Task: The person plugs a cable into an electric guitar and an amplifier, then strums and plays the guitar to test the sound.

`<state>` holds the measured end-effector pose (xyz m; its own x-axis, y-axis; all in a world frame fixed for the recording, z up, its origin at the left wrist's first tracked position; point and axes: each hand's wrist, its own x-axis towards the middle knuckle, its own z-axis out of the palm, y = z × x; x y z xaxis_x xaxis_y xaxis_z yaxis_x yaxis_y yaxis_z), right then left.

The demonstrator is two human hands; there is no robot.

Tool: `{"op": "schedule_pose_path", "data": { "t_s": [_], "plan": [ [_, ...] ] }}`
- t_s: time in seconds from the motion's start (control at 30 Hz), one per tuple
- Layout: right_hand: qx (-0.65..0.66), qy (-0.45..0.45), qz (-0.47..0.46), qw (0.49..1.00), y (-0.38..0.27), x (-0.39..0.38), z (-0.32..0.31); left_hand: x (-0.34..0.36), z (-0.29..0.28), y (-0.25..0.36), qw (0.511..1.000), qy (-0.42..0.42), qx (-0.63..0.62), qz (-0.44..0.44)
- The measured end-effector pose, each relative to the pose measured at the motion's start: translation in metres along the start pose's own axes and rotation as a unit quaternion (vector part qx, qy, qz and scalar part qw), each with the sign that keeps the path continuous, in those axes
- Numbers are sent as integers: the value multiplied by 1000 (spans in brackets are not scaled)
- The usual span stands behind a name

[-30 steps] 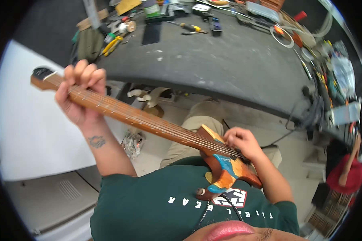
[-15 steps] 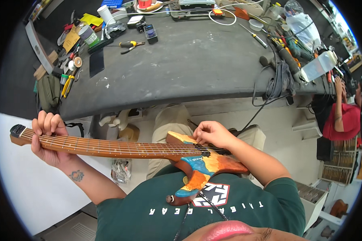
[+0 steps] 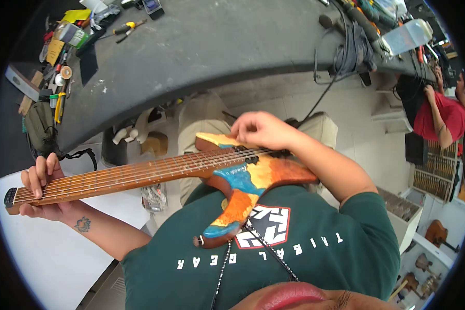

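Compared with 0.5 s earlier, the view has tipped down: the dark workbench point(image 3: 201, 46) now fills only the top of the frame and the electric guitar point(image 3: 191, 173) sits lower, tilted up toward the right. The left hand point(image 3: 44, 188), at the left edge, is wrapped around the far end of the wooden neck, fingers curled over the strings. The right hand point(image 3: 261, 129), at center, rests loosely closed over the strings on the orange and blue body; whether it pinches a pick I cannot tell. Tools point(image 3: 62, 67) crowd the bench's upper left, cables point(image 3: 346, 46) the upper right. A person in red point(image 3: 439, 116) stands at the right edge.
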<state>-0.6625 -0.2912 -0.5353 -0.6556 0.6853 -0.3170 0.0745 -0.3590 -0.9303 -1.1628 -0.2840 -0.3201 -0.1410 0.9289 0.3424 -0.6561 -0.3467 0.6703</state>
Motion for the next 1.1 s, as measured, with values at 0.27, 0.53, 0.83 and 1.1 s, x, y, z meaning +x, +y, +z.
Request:
{"op": "schedule_pose_path", "data": {
  "t_s": [0.27, 0.53, 0.83, 1.1],
  "plan": [
    [-13, 9, -1, 1000, -2, 2, 6, 3, -8, 5, 999, 29, -16, -1],
    [-72, -17, -83, 994, -3, -13, 14, 3, -3, 1, 999, -37, -12, -15],
    [-114, 50, -41, 991, 9, -1, 0, 30, -60, 16, 977, -207, -39, 20],
    [-102, 85, -30, 991, -9, -14, -6, 30, -70, 28, 975, -223, -24, 1]
  ]
}}
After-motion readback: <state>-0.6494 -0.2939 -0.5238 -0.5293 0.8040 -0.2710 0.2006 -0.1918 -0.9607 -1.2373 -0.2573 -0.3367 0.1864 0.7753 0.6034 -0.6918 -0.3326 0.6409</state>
